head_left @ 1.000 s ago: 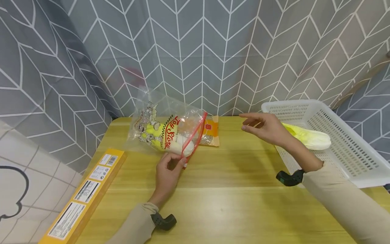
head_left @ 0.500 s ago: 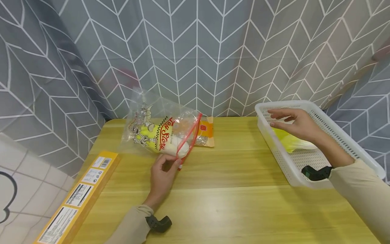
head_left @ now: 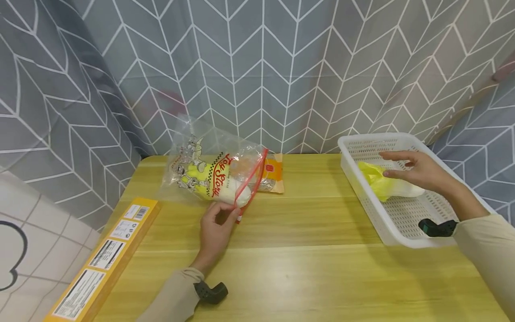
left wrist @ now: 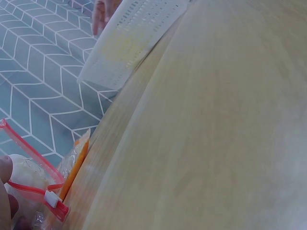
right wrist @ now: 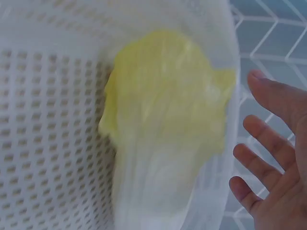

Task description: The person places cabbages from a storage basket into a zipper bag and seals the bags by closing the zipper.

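A clear zip bag with a red zip edge and cartoon print lies at the back left of the table. Inside it shows a napa cabbage, pale at the base and yellow at the leaves. My left hand pinches the bag's lower zip corner between thumb and fingers; a white slider sits on the zip there. Over the white basket hovers my right hand, fingers spread and holding nothing. A second napa cabbage lies in the basket below it, partly hidden by the hand in the head view.
Behind the bag's zip edge lies an orange-and-clear food packet. A long yellow box with white labels runs along the table's left edge. A grey patterned curtain hangs behind the wooden table.
My right hand has moved right, and the cabbage that was under it now lies inside the basket. The left hand keeps its pinch on the zip bag.
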Tool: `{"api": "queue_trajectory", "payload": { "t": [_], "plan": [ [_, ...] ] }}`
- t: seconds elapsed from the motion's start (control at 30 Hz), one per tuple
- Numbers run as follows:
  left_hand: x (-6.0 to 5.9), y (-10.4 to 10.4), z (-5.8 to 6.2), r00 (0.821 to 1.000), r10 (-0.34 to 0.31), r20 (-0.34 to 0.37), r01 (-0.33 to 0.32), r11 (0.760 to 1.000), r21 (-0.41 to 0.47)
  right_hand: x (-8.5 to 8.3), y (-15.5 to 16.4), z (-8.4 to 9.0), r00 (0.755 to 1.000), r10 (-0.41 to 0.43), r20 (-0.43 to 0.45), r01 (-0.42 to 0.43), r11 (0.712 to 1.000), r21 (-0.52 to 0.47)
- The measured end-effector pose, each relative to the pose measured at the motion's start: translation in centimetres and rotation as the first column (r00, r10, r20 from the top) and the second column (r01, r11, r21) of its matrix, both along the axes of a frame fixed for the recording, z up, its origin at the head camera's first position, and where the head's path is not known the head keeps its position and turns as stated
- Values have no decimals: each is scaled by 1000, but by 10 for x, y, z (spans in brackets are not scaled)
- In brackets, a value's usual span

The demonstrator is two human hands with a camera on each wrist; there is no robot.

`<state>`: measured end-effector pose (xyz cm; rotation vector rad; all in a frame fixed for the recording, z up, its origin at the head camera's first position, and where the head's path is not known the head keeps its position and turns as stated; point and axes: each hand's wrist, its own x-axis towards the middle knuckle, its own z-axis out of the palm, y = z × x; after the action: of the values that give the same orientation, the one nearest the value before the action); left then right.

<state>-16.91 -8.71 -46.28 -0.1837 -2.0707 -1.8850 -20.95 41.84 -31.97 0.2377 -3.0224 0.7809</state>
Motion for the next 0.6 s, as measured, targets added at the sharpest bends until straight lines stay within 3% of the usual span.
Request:
{"api": "queue_trajectory", "payload": {
  "t": [0.1, 0.37, 0.6],
  "plan": [
    [0, 0, 0, 1000, -8, -2, 8, 1000, -4, 4, 13, -2, 997, 4, 76, -5, 1000, 18],
    [10, 4, 25, 1000, -10, 10, 10, 1000, 7, 10, 39, -8, 981, -26, 191, 8, 996, 92],
    [11, 4, 25, 1000, -7, 27, 7, 1000, 21, 9, 47, -17, 970, -12, 244, -16, 993, 114]
  ]
}}
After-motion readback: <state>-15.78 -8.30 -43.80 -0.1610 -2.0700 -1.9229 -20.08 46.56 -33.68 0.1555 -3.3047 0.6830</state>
